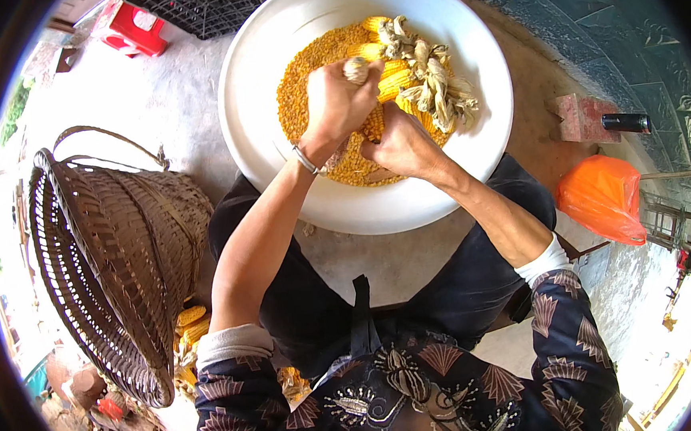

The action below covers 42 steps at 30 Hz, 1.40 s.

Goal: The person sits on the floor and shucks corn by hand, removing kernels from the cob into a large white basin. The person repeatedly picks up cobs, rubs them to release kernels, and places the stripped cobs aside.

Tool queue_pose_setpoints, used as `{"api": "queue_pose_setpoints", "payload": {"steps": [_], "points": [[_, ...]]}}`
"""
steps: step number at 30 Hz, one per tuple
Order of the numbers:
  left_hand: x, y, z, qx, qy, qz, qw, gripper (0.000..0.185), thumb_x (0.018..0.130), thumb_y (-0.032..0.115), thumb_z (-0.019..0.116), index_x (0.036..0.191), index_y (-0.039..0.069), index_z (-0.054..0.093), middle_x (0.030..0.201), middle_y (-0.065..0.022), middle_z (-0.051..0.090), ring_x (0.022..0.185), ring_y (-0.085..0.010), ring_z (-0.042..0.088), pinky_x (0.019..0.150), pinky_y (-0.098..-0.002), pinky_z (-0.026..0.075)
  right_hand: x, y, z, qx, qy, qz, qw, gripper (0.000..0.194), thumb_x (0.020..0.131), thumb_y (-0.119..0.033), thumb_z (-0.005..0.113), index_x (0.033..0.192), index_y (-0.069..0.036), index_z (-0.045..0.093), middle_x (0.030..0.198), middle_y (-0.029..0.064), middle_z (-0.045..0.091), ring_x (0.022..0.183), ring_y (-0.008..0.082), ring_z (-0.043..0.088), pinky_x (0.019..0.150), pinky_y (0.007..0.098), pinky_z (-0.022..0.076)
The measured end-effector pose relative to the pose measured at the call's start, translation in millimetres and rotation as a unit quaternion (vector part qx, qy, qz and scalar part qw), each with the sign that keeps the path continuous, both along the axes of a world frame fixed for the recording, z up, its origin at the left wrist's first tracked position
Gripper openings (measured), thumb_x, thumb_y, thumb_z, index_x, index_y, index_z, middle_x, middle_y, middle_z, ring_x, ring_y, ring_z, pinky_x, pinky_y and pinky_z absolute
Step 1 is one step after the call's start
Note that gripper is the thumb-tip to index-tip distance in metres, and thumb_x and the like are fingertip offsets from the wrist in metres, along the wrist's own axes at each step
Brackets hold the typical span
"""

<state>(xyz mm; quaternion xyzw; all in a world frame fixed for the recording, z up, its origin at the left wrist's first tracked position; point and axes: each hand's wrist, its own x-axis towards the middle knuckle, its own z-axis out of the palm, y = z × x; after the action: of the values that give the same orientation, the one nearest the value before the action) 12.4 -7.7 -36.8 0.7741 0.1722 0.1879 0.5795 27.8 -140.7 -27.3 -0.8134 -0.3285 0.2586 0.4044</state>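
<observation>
A wide white basin [254, 108] sits in front of me, between and beyond my knees. Loose yellow kernels [297, 81] cover much of its bottom. My left hand [340, 102] is closed around a corn cob, whose pale end [356, 70] sticks out above the fist. Close beside it, my right hand [407, 145] grips a partly visible ear of corn [373, 124], with the thumb towards the left. The fingers hide most of both pieces. Whole yellow ears [396, 83] with dry, folded-back husks [432, 80] are heaped on the basin's right side.
A large woven basket [136, 230] lies tipped at my left, with corn ears [194, 325] beside it. A red plastic stool [131, 26] and black crate [198, 6] stand beyond. To the right are an orange plastic bag [599, 198], a reddish block [585, 117] and a dark cylinder [626, 123].
</observation>
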Motion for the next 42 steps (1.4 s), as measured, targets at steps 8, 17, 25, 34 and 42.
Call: {"api": "queue_pose_setpoints", "payload": {"steps": [8,17,25,34,42], "points": [[-20.0,13.0,27.3,-0.239,-0.049,-0.023,0.97,0.039,0.09,0.026,0.062,0.124,0.007,0.059,0.105,-0.0071,0.064,0.098,-0.015,0.056,0.088,-0.0304,0.044,20.0,-8.4,7.3,0.137,0.114,-0.062,0.982,0.052,0.096,-0.048,0.046,0.103,0.002,0.056,0.084,0.0198,0.066,0.08,0.0263,0.066,0.072,0.0391,0.0505],[-21.7,-19.0,17.4,-0.138,-0.004,0.061,0.989,0.018,0.088,0.02,0.066,0.088,0.002,0.065,0.071,-0.0035,0.062,0.066,-0.0094,0.056,0.061,-0.0271,0.047,-2.2,6.5,-1.6,0.082,0.085,-0.148,0.982,0.054,0.1,-0.048,0.032,0.092,0.002,0.053,0.063,0.0175,0.06,0.057,0.0323,0.062,0.051,0.0438,0.0473],[-11.0,-2.5,14.6,-0.202,-0.03,0.01,0.979,0.016,0.091,0.019,0.063,0.09,0.004,0.069,0.075,0.0029,0.063,0.069,-0.0068,0.055,0.065,-0.0233,0.046,10.0,-2.5,1.4,0.202,0.413,-0.171,0.871,0.052,0.102,-0.047,0.028,0.119,-0.004,0.053,0.09,0.0066,0.065,0.077,0.017,0.064,0.073,0.0297,0.0541],[-19.5,-10.1,22.0,-0.237,-0.082,-0.07,0.965,0.025,0.09,0.021,0.065,0.112,0.007,0.064,0.093,-0.0027,0.061,0.09,-0.0114,0.055,0.08,-0.0271,0.046,11.8,-3.6,-6.0,0.077,-0.021,-0.118,0.99,0.061,0.102,-0.048,0.024,0.091,0.002,0.057,0.065,0.0196,0.059,0.063,0.0317,0.062,0.06,0.045,0.0488],[-2.9,-6.6,11.2,-0.193,-0.059,0.069,0.977,0.017,0.092,0.019,0.062,0.091,0.002,0.066,0.073,-0.0002,0.061,0.064,-0.0077,0.054,0.062,-0.0244,0.047,6.8,-3.5,1.9,0.248,0.497,-0.103,0.825,0.046,0.102,-0.043,0.027,0.098,-0.006,0.055,0.07,0.005,0.06,0.049,0.0129,0.056,0.037,0.0238,0.0451]]}}
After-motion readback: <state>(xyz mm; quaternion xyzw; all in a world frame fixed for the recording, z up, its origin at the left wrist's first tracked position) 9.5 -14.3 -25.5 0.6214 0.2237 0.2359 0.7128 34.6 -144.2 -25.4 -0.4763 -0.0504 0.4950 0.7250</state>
